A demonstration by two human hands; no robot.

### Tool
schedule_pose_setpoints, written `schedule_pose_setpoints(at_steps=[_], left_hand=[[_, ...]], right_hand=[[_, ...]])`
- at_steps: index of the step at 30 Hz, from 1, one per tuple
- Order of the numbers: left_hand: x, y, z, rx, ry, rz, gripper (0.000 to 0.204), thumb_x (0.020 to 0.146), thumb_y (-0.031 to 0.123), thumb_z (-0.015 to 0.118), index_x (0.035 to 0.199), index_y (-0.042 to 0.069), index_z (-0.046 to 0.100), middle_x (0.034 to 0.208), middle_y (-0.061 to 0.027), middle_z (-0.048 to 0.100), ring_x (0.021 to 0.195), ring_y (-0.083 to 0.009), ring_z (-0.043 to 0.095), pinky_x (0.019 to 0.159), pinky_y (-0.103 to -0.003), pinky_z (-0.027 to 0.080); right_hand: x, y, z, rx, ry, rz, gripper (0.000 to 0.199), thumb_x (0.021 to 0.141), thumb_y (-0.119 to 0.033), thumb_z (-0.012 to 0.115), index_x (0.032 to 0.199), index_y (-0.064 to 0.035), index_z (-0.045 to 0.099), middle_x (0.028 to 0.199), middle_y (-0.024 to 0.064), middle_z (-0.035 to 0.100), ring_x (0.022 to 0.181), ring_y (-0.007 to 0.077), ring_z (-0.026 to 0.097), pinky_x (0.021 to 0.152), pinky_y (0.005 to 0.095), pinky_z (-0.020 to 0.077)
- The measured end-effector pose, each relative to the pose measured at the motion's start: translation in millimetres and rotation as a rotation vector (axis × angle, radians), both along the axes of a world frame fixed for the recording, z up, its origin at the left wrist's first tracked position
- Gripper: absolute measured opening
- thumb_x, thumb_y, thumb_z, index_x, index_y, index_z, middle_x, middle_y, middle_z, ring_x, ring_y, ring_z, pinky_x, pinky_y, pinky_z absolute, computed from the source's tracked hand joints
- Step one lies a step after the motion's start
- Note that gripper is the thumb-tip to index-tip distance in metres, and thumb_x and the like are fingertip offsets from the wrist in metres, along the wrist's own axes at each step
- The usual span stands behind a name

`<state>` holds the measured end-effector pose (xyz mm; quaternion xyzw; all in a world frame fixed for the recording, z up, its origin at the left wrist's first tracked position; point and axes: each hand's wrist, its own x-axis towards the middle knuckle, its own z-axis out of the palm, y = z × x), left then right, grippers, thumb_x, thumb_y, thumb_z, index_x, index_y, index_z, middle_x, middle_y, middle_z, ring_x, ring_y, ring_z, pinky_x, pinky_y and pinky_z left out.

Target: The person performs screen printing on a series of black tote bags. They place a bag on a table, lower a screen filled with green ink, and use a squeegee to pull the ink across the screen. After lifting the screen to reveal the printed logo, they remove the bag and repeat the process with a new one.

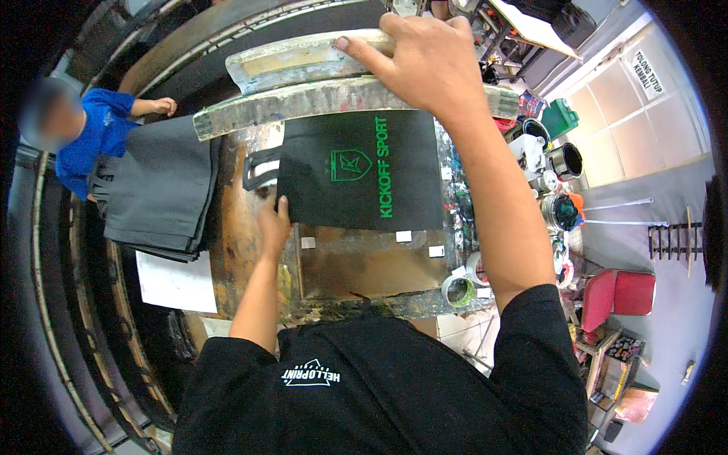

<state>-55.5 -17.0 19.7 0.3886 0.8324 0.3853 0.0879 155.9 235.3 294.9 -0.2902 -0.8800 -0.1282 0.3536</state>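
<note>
A black tote bag [311, 174] with green lettering and a green shield emblem lies on the worktable, its handle toward the left. At the bag's near left edge is my left hand [273, 226], thumb at the edge; it looks closed there, though the other fingers are partly blurred. Above the bag's far part, a paint-stained wooden screen-printing frame [288, 108] is held up off the table. My right hand [432, 64] is closed at its top right, the thumb along a pale wooden piece [303, 62] behind the near bar. The fingertips are mostly hidden.
A stack of black bags [159, 186] stands on the left, beside a person in a blue shirt [102, 136]. White paper [178, 280] lies below the stack. Tape rolls [458, 290], cans [565, 161] and a green jug [560, 119] line the right. A red chair [614, 296] stands beyond.
</note>
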Motion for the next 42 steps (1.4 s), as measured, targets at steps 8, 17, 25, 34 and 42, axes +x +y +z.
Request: schedule_pose_setpoints(at_steps=[8, 17, 25, 34, 42], left_hand=[[-138, -38, 183, 0.018, -0.371, 0.184, 0.034, 0.098, 0.028, 0.067, 0.119, 0.001, 0.068, 0.093, -0.0033, 0.070, 0.073, -0.0116, 0.065, 0.053, -0.025, 0.053], [-293, -188, 238, 0.084, -0.479, 0.444, 0.014, 0.095, 0.029, 0.070, 0.100, 0.017, 0.070, 0.082, 0.0073, 0.061, 0.061, -0.0066, 0.048, 0.050, -0.022, 0.035], [-369, -241, 131, 0.031, -0.093, 0.745, 0.025, 0.081, 0.016, 0.084, 0.101, 0.003, 0.074, 0.083, -0.0055, 0.073, 0.078, -0.0208, 0.069, 0.070, -0.037, 0.054], [-304, -369, 16, 0.592, -0.310, 1.367, 0.081, 0.100, 0.063, 0.050, 0.127, -0.013, 0.058, 0.123, -0.0270, 0.067, 0.110, -0.0406, 0.066, 0.095, -0.047, 0.053], [-23, -352, -131, -0.060, 0.013, 1.084, 0.044, 0.101, 0.038, 0.059, 0.099, -0.004, 0.071, 0.092, -0.0231, 0.069, 0.088, -0.0419, 0.066, 0.082, -0.050, 0.051]], right_hand=[[-10, 1, -1, -0.089, -0.005, 0.003, 0.066, 0.094, -0.068, 0.052, 0.083, -0.0060, 0.070, 0.079, 0.0177, 0.072, 0.081, 0.0340, 0.069, 0.084, 0.0507, 0.0407], [-7, -12, 9, -0.139, -0.009, 0.039, 0.060, 0.094, -0.063, 0.057, 0.080, -0.0055, 0.064, 0.078, 0.0154, 0.069, 0.083, 0.0339, 0.067, 0.082, 0.0491, 0.0390], [-4, -11, 16, -0.154, -0.040, 0.003, 0.055, 0.095, -0.057, 0.061, 0.083, -0.0028, 0.064, 0.079, 0.0153, 0.067, 0.084, 0.0342, 0.064, 0.085, 0.0471, 0.0388], [-7, -16, 14, -0.191, -0.042, 0.034, 0.053, 0.095, -0.054, 0.061, 0.088, -0.0023, 0.066, 0.081, 0.0167, 0.067, 0.084, 0.0345, 0.063, 0.086, 0.0473, 0.0384], [-6, -18, 15, -0.183, -0.078, -0.008, 0.054, 0.096, -0.055, 0.060, 0.089, -0.0025, 0.067, 0.084, 0.0174, 0.069, 0.088, 0.0353, 0.065, 0.089, 0.0485, 0.0393]])
